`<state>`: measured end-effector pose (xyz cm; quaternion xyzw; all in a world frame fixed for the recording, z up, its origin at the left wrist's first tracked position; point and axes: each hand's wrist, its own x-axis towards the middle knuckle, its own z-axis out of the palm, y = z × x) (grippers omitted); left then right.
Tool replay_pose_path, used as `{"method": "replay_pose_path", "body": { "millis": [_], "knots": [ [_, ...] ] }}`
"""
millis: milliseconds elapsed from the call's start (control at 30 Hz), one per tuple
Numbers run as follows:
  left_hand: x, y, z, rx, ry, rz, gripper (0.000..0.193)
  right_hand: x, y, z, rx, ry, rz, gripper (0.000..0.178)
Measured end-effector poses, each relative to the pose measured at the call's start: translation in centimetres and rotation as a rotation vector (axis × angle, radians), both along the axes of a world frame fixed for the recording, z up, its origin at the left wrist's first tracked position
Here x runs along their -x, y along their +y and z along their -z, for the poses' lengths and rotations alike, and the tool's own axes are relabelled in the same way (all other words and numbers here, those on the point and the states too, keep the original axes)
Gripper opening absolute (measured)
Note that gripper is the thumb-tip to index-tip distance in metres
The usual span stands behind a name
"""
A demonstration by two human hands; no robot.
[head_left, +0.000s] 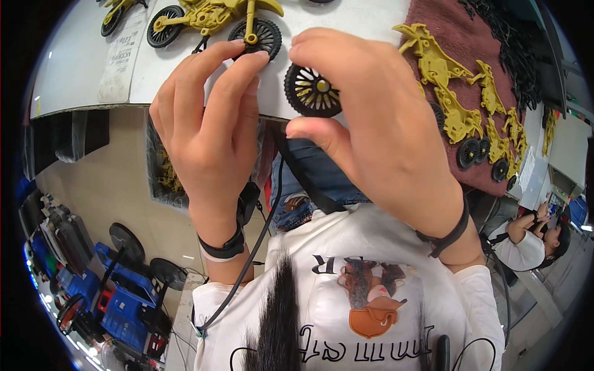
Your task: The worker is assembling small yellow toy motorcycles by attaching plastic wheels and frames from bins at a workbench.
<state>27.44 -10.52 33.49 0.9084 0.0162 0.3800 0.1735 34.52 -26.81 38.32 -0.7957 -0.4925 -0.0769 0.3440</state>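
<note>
A black spoked toy wheel is pinched at its rim between the curled fingers and thumb of my right hand. My left hand has its fingers bent and spread, with nothing visible between them. Its fingertips reach the lower edge of the front wheel on a yellow toy motorbike. Whether they touch that wheel I cannot tell. The motorbike lies at the table's far side, and its top is cut off by the frame.
Several yellow motorbike body parts and black wheels lie on a maroon cloth at right, with a black pile behind. Part of another yellow bike shows at far left. Below the white table sits a bin. Another person sits far right.
</note>
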Motion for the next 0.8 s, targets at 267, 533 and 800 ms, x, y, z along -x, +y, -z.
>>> {"method": "replay_pose_path", "body": {
  "millis": [267,533,800],
  "knots": [
    [0.5,0.2,0.3,-0.004,0.027,-0.009,0.024,0.3,0.3,-0.1,0.092,-0.049,0.058,0.045],
    [0.5,-0.5,-0.5,0.073,-0.03,-0.016,0.027,0.1,-1.3,-2.4,0.148,-0.016,0.054,0.047],
    [-0.2,0.4,-5.4,0.112,-0.05,0.08,0.017,-7.8,-18.5,-10.4,0.277,-0.009,0.537,0.026]
  ]
}}
